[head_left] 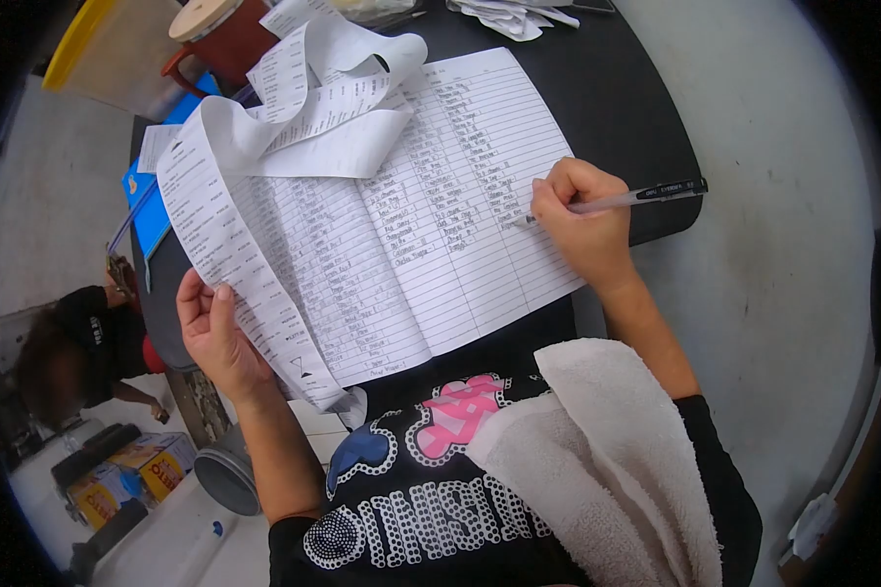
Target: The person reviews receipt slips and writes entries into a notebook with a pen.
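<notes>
My left hand (223, 331) pinches a long printed receipt roll (235, 240) between thumb and fingers, over the left page. The strip curls up and folds back across the top of an open lined notebook (519, 108). Handwritten entries in columns fill much of both pages. In my right hand (587, 210) is a pen (646, 196) with a clear barrel and black end, its tip at the writing on the right page. The fingers are closed around the pen, and the hand rests on the page's right edge.
The notebook lies on a black table (646, 108). Behind the receipt stand a red-brown mug (230, 49) with a lid and a yellow-rimmed tub (117, 49). A blue folder (152, 215) lies at left. Crumpled papers (514, 15) are at the back. Another person (88, 342) is at far left.
</notes>
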`<action>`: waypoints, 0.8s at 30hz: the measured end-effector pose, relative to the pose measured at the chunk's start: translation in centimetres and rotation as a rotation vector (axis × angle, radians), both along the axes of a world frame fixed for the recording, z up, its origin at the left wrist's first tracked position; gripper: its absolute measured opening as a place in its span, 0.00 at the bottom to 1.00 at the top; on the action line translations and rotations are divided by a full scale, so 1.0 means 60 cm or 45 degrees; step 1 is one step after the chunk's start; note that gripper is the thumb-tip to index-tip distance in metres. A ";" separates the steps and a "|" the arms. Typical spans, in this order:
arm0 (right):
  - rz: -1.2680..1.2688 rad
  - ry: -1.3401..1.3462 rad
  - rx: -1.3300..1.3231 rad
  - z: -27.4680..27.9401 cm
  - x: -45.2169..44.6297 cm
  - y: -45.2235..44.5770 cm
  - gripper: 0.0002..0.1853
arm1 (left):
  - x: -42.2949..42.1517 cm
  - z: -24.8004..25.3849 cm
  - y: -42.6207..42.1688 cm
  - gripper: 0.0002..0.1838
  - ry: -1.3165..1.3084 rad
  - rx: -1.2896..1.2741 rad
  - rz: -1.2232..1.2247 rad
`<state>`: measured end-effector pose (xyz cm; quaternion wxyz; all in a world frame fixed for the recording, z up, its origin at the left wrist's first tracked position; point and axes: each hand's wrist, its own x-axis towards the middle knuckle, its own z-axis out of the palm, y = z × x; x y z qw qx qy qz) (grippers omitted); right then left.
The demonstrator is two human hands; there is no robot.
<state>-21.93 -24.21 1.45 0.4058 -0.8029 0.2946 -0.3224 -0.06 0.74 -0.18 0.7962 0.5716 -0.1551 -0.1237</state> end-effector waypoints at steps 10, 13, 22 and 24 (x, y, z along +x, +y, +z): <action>-0.045 -0.029 0.004 -0.004 -0.003 -0.005 0.15 | -0.004 0.003 -0.003 0.16 -0.009 0.003 0.008; -0.024 -0.011 -0.004 -0.003 -0.005 -0.006 0.15 | -0.004 0.002 -0.003 0.16 -0.012 -0.004 0.001; -0.032 -0.004 0.019 -0.005 -0.007 -0.007 0.15 | -0.004 0.000 -0.003 0.16 -0.007 -0.021 -0.015; -0.029 -0.022 0.008 -0.007 -0.008 -0.010 0.14 | -0.004 -0.001 -0.003 0.16 -0.009 -0.018 -0.014</action>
